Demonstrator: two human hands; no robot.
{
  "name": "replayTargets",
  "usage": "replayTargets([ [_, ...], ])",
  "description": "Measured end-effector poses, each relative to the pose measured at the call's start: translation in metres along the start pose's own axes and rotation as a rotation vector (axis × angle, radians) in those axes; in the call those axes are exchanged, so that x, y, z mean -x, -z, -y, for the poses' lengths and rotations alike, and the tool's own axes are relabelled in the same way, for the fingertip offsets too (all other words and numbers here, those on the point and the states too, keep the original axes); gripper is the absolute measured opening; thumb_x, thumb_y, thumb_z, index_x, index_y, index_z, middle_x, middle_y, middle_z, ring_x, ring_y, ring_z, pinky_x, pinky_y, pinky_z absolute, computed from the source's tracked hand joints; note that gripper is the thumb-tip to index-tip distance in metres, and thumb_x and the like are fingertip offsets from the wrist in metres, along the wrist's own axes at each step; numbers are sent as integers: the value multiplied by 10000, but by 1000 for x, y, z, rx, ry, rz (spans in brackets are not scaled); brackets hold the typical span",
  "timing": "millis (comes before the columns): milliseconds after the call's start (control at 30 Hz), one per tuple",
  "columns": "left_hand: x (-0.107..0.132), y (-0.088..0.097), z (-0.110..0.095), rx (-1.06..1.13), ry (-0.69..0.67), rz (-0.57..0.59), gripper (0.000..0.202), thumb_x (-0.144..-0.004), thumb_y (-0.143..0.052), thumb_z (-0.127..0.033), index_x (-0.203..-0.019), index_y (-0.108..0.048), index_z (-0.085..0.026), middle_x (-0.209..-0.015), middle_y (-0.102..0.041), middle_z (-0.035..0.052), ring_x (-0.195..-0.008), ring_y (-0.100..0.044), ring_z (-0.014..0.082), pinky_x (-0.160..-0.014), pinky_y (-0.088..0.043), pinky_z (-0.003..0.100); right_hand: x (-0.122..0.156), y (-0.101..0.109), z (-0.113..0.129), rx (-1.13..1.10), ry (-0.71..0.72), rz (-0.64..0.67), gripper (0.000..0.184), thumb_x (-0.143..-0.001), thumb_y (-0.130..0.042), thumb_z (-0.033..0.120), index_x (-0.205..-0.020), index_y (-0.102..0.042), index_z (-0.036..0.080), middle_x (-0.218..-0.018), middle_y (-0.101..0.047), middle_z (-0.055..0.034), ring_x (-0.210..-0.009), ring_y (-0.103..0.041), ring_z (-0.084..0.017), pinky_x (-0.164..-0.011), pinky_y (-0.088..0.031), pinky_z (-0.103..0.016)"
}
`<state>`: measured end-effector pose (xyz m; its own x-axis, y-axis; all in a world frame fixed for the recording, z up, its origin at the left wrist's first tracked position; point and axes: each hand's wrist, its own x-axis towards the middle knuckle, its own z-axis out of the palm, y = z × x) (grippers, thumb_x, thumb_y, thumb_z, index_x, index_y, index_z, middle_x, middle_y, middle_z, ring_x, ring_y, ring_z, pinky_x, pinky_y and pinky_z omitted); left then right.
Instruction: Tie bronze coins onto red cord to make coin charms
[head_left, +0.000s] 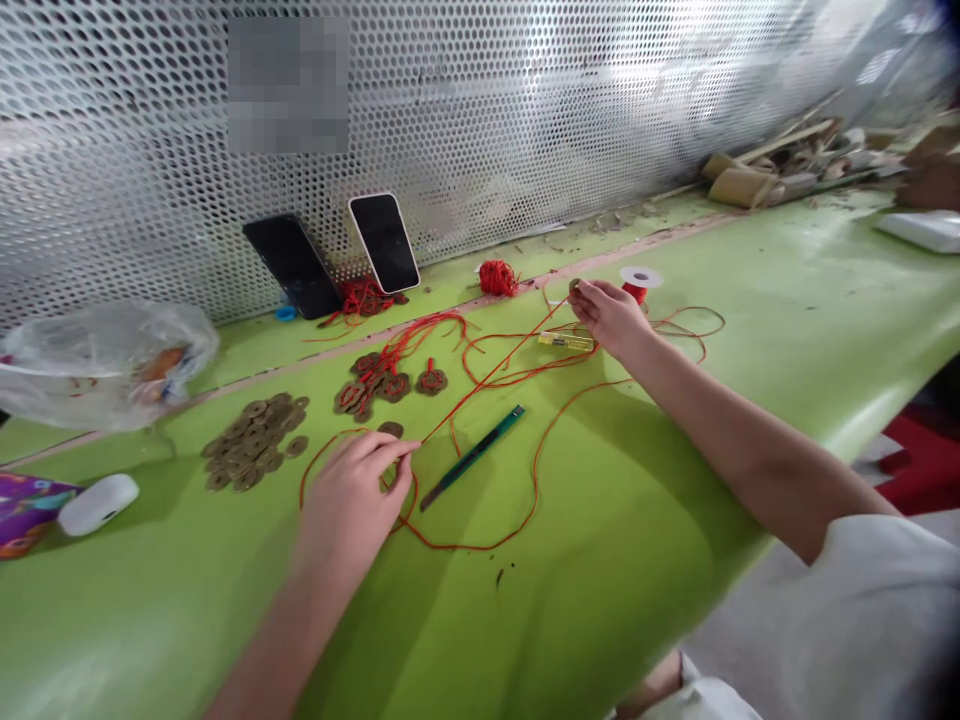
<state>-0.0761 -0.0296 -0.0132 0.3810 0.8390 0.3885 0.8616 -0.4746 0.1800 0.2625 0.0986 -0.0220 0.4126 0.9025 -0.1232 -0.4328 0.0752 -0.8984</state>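
Note:
My left hand (352, 495) rests on the green table (585, 560) and pinches one end of a red cord (487, 375). The cord runs taut up to my right hand (609, 315), which pinches its other end together with a small brass coin (575, 286). More of the red cord loops loosely over the table between my arms. A green utility knife (472, 456) lies just right of my left hand. A yellow lighter (564, 341) lies under my right hand.
A pile of loose brass coins (253, 442) lies left, with coins tied on red cord (386, 380) behind. Two phones (384, 242) lean on the perforated wall. A red cord spool (640, 281), cord ball (498, 277), plastic bag (105, 360) and white mouse-like object (97, 503) sit around.

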Motion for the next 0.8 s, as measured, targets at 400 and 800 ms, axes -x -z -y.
replayTargets([
  [400,-2,12,10,-36,18,-126,198,-869,-536,-231,-937,-722,-230,-871,-692,32,-770,-642,188,-729,-528,316,-4,2,-5,-100,-91,63,160,-847,-614,122,-699,-595,180,-668,-689,17,-604,-669,-57,-614,-593,-119],
  [800,-7,22,10,-21,9,-179,202,-865,-532,-230,-913,-729,-221,-811,-658,20,-702,-625,173,-684,-507,296,2,-2,1,-126,-79,68,203,-867,-583,90,-680,-606,164,-660,-676,14,-595,-652,-40,-593,-575,-92],
])
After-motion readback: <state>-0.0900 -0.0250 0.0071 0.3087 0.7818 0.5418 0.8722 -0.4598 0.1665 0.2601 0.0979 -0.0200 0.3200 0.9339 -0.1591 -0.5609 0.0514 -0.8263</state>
